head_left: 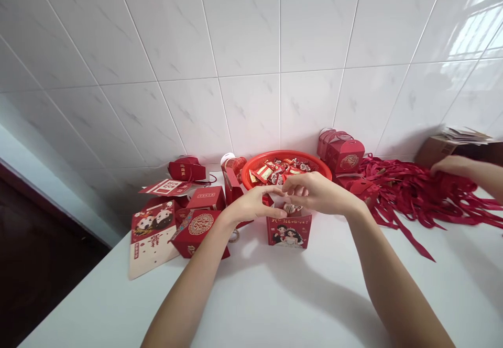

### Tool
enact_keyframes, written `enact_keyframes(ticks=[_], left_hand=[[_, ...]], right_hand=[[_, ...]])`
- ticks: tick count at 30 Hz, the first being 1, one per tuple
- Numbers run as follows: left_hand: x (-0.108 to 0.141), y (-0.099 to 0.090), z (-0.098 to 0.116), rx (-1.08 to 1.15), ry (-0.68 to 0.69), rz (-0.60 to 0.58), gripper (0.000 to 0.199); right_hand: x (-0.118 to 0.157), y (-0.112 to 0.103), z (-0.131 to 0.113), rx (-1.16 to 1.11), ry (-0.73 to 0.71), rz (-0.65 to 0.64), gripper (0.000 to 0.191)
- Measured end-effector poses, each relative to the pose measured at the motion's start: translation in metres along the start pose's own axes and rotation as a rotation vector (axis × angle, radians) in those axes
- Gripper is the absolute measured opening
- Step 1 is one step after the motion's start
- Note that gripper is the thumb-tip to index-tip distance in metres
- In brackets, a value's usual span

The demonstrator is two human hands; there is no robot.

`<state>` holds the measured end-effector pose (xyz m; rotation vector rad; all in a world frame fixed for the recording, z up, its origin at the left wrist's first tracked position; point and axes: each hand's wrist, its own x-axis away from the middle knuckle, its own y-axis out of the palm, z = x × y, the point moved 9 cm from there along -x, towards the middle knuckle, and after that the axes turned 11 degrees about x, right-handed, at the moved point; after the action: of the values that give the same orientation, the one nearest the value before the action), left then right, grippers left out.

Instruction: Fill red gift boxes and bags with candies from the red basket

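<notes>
A small red box [288, 234] with a cartoon couple on its front stands on the white table, its top open and a wrapped piece [293, 209] showing inside. My left hand [257, 204] is at the box's upper left edge, fingers apart and stretched toward the right. Over the box's back right side is my right hand [308, 191], its fingers curled and drawn together; whether they hold anything is hidden. Just behind both hands sits a red basket [324, 169] of wrapped sweets [275, 170].
Red gift boxes and cards [200, 227] crowd the left. Behind right are closed red boxes [346, 154] and a heap of red ribbons [404, 185]. Another person's hand [456, 167] reaches over the ribbons, near a carton [436, 149]. A tiled wall [251, 107] backs the table [251, 306].
</notes>
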<state>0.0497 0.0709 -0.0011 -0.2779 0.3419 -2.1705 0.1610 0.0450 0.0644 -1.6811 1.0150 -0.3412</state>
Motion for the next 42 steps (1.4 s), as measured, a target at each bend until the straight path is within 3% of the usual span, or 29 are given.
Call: enact_keyframes(ticks=[3,11,15,21,23,30,39,42], left_hand=[[0.000,0.000,0.005,-0.010,0.054,-0.017,0.056],[0.001,-0.002,0.006,-0.029,0.085,0.007,0.044],[0.002,0.002,0.006,-0.089,0.119,-0.050,0.044],[0.002,0.010,0.020,-0.221,0.347,-0.034,0.069],[0.001,0.013,0.022,-0.252,0.370,-0.020,0.064],[0.000,0.024,0.027,-0.421,0.360,-0.019,0.018],[-0.003,0.024,0.018,-0.367,0.301,-0.035,0.012],[-0.003,0.023,0.017,-0.272,0.308,-0.067,0.021]], right_hand=[[0.002,-0.005,0.003,-0.027,0.019,0.051,0.021],[0.011,-0.021,0.021,0.072,0.091,0.145,0.027],[0.012,-0.017,0.034,0.157,0.173,0.098,0.030],[0.009,-0.003,0.033,0.196,0.191,-0.065,0.020],[0.008,0.000,0.030,0.180,0.176,-0.098,0.023],[0.005,0.018,0.044,0.243,0.253,-0.222,0.033],[0.001,0.022,0.048,0.268,0.226,-0.203,0.033],[-0.002,0.023,0.043,0.259,0.173,-0.202,0.036]])
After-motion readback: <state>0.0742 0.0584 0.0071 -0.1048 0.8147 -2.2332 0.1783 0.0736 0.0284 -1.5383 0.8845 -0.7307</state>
